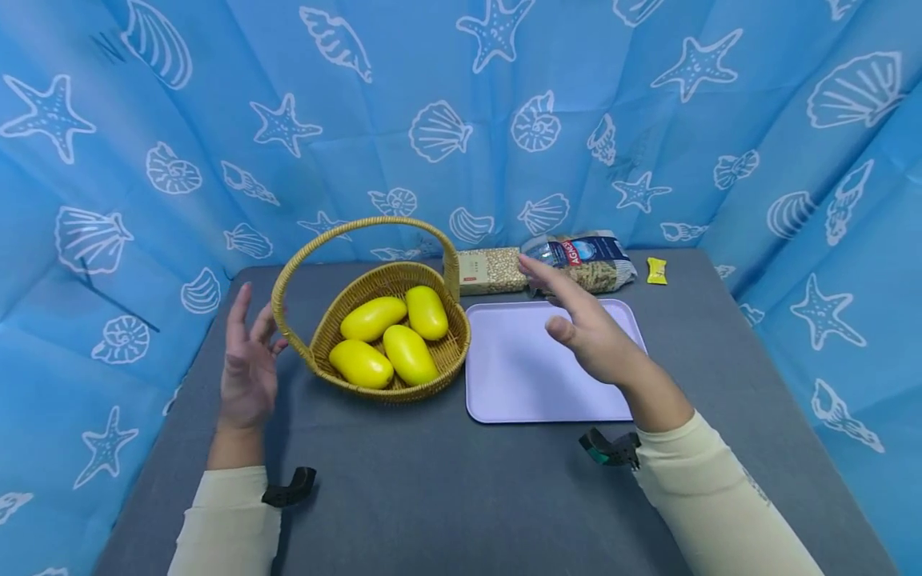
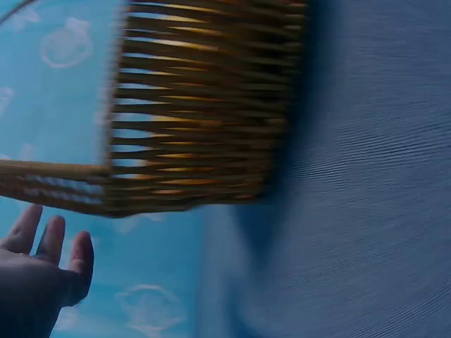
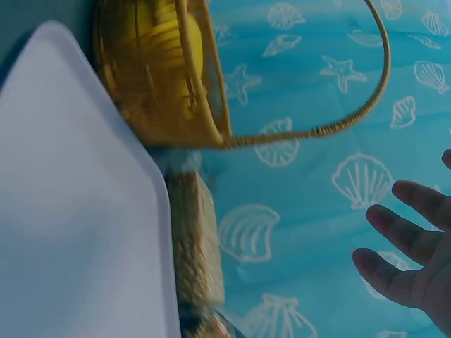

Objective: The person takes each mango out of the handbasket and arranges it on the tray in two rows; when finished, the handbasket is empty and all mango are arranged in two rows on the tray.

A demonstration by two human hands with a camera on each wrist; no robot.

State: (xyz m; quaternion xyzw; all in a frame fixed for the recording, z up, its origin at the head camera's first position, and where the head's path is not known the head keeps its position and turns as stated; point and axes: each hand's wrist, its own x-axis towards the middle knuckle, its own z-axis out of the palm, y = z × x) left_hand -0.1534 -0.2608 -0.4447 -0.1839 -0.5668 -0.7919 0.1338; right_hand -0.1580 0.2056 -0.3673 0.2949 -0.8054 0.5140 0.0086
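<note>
A wicker basket [image 1: 394,395] with a tall arched handle holds several yellow mangoes [image 1: 370,319] on the grey table. Just left of the basket, my left hand [image 1: 248,368] is raised with relaxed fingers and holds nothing. In the left wrist view its fingers lie beneath the handle's base, beside the woven wall [image 2: 190,105]; whether they touch it I cannot tell. My right hand [image 1: 598,332] hovers over the pale lilac tray [image 1: 519,376], fingers extended toward the basket, holding nothing. The right wrist view shows those fingers apart from the basket handle [image 3: 338,127].
Behind the tray lie a block-shaped pack of beige grains [image 1: 493,270] and a bag of pasta [image 1: 587,260] with a blue label. A small yellow wrapped packet [image 1: 656,270] sits at the back right. Blue shell-print curtains [image 1: 497,120] border the table's back and sides.
</note>
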